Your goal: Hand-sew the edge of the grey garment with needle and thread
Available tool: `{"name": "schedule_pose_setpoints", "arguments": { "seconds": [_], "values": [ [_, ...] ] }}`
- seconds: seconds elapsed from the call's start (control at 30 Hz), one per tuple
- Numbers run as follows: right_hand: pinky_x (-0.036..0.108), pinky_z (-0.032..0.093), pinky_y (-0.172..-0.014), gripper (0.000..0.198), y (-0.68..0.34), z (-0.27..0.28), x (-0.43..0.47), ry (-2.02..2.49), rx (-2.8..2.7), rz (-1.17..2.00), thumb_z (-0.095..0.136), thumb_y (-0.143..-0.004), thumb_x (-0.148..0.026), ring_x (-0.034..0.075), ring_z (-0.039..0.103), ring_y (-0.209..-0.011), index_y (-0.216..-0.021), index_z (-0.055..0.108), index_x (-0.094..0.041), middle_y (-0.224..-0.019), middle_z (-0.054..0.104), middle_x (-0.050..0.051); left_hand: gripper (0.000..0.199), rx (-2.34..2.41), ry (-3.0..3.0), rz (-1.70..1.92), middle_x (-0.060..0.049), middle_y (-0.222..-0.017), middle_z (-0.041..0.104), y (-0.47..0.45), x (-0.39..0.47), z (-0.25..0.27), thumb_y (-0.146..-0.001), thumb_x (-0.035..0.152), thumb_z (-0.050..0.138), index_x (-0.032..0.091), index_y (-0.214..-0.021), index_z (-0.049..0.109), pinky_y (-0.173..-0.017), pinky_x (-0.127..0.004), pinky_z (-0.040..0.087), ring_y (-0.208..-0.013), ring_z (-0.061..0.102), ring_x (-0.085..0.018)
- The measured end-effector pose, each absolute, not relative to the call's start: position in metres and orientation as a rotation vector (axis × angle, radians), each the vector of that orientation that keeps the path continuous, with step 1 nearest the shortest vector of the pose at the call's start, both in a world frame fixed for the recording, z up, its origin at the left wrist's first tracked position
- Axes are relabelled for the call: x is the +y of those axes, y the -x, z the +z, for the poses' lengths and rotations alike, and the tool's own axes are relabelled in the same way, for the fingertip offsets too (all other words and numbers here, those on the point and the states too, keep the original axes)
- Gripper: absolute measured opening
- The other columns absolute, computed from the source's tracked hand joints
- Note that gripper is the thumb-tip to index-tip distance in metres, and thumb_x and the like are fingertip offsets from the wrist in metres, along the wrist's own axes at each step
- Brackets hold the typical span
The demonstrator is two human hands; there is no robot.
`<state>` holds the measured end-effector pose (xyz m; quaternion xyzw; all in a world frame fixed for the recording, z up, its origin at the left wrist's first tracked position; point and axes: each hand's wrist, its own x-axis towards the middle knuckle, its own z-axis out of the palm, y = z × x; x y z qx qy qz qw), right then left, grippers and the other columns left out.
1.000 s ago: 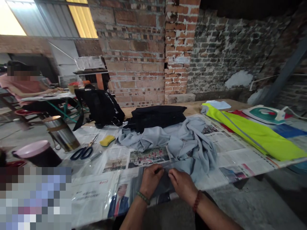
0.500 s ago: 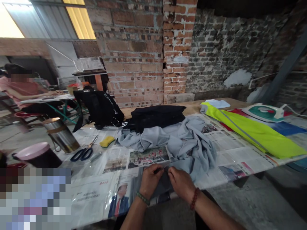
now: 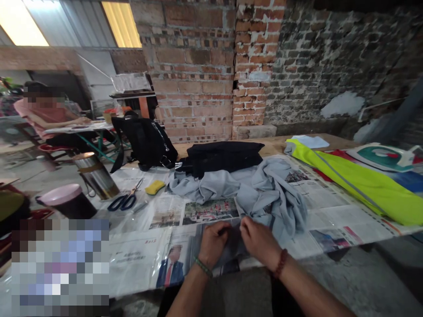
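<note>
The left hand [image 3: 214,244] and right hand [image 3: 259,240] have been slightly parted over thin dark-grey material [image 3: 236,243], seemingly being adjusted; whether it is gripped cannot be told.

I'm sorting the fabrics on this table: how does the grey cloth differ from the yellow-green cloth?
The grey cloth is dull and muted; the yellow-green cloth is bright, with a grey stripe along it. The grey cloth is bunched in loose folds, while the yellow-green cloth lies long and fairly flat. The grey cloth is close to the right hand; the yellow-green cloth is farther off. Both lie on the table.
</note>
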<state>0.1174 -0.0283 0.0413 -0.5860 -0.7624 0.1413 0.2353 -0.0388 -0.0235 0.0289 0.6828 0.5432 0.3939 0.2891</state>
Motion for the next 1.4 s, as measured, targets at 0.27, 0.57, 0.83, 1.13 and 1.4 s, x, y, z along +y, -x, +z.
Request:
{"name": "schedule_pose_setpoints", "arguments": {
  "seconds": [0.27, 0.57, 0.83, 1.13, 1.4],
  "values": [
    [0.025, 0.03, -0.058, 0.035, -0.127, 0.064, 0.024, 1.546, -2.297, 0.565, 0.044, -0.08, -0.032, 0.014, 0.052, -0.064, -0.057, 0.064, -0.016, -0.063, 0.061, 0.004, 0.012, 1.457, -1.78, 1.109, 0.001, -0.068, 0.066, 0.037, -0.019, 0.026, -0.069, 0.016, 0.054, 0.019, -0.072, 0.065, -0.063, -0.024, 0.044, -0.066, 0.059, -0.014],
    [0.02, 0.033, -0.053, 0.022, -0.124, 0.044, 0.026, 1.389, -1.805, 1.357, 0.062, -0.064, -0.033, 0.009, 0.047, -0.055, -0.071, 0.07, -0.013, -0.056, 0.059, -0.002, 0.011, 1.372, -1.895, 1.173, -0.001, -0.074, 0.064, 0.037, -0.016, 0.025, -0.07, 0.017, 0.055, 0.02, -0.072, 0.065, -0.07, -0.026, 0.044, -0.072, 0.058, -0.014],
    [0.017, 0.037, -0.051, 0.014, -0.12, 0.044, 0.036, 1.317, -1.433, 1.376, 0.053, -0.073, -0.017, 0.006, 0.048, -0.05, -0.059, 0.056, -0.014, -0.057, 0.058, -0.002, 0.012, 1.42, -1.764, 1.039, 0.002, -0.065, 0.061, 0.036, -0.014, 0.024, -0.072, 0.025, 0.054, 0.018, -0.073, 0.063, -0.059, -0.023, 0.042, -0.063, 0.054, -0.013],
    [0.015, 0.036, -0.037, 0.007, -0.12, 0.057, 0.042, 1.109, -1.195, 1.695, 0.04, -0.087, -0.022, 0.007, 0.05, -0.034, -0.082, 0.044, -0.019, -0.047, 0.054, -0.006, 0.013, 1.38, -1.736, 0.991, 0.001, -0.069, 0.061, 0.036, -0.012, 0.022, -0.07, 0.027, 0.054, 0.018, -0.073, 0.063, -0.063, -0.023, 0.041, -0.066, 0.053, -0.013],
    [0.016, 0.04, -0.038, 0.012, -0.129, 0.094, 0.065, 0.941, -0.834, 1.868, 0.04, -0.088, -0.013, 0.006, 0.051, -0.038, -0.095, 0.048, -0.019, -0.05, 0.053, -0.007, 0.015, 1.399, -1.691, 0.977, 0.001, -0.067, 0.06, 0.036, -0.012, 0.022, -0.07, 0.029, 0.054, 0.017, -0.074, 0.063, -0.06, -0.022, 0.041, -0.064, 0.052, -0.013]
  ]
}}
